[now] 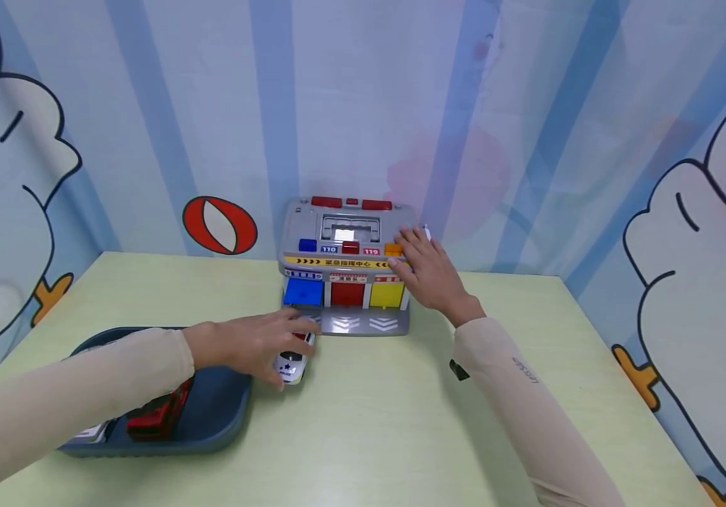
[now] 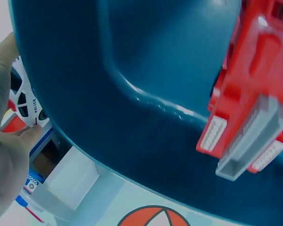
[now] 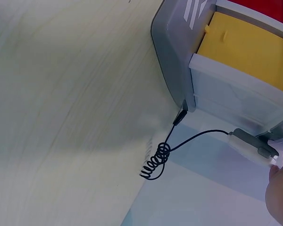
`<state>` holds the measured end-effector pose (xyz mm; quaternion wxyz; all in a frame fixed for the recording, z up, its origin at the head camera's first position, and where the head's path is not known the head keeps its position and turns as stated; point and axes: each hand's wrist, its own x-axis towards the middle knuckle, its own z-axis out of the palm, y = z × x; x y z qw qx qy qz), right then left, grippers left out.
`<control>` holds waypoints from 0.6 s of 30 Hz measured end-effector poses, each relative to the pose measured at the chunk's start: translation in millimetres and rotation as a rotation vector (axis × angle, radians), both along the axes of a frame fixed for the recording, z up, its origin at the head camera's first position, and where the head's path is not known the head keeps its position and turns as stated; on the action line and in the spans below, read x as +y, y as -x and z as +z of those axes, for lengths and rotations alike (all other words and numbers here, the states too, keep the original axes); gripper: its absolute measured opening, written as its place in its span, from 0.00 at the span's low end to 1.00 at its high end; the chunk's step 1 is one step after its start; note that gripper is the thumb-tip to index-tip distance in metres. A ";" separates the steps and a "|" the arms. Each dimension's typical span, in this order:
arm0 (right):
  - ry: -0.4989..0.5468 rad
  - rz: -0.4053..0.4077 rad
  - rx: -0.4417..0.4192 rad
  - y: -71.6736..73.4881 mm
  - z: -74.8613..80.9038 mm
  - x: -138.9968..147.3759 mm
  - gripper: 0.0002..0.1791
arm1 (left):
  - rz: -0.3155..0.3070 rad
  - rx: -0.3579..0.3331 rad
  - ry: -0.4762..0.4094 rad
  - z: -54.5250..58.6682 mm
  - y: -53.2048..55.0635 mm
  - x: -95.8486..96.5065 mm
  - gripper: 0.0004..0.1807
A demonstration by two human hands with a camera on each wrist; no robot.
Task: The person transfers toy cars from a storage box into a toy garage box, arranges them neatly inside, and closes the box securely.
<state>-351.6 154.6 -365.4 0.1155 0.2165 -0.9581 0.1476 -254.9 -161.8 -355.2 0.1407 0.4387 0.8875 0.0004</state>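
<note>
A grey toy emergency station (image 1: 346, 322) stands at the table's far edge, with blue (image 1: 303, 293), red (image 1: 347, 294) and yellow garage doors (image 1: 386, 295) along its front. The blue one is swung up. My left hand (image 1: 251, 345) grips a white toy police car (image 1: 291, 366) from above, thumb and fingers on its sides, right by the ramp below the blue door. In the left wrist view the car (image 2: 30, 101) faces an uncovered bay. My right hand (image 1: 429, 274) rests on the station's right roof edge, its fingers extended by the orange button (image 1: 393, 249).
A dark blue tray (image 1: 223, 422) sits at the left under my forearm, holding a red toy truck (image 2: 254, 94) and a white toy vehicle (image 1: 91, 432). A coiled black cord (image 3: 155, 162) hangs at the station's right side. A striped curtain (image 1: 363, 105) rises behind the table.
</note>
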 end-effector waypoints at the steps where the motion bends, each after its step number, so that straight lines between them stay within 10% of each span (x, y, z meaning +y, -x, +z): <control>1: 0.001 0.002 0.001 0.1 0.2 0.1 0.38 | -0.005 0.001 0.004 -0.2 1.9 0.8 0.34; 18: 0.021 0.010 -0.016 1.3 -0.6 0.1 0.37 | 0.021 -0.012 0.050 -2.9 15.8 8.2 0.35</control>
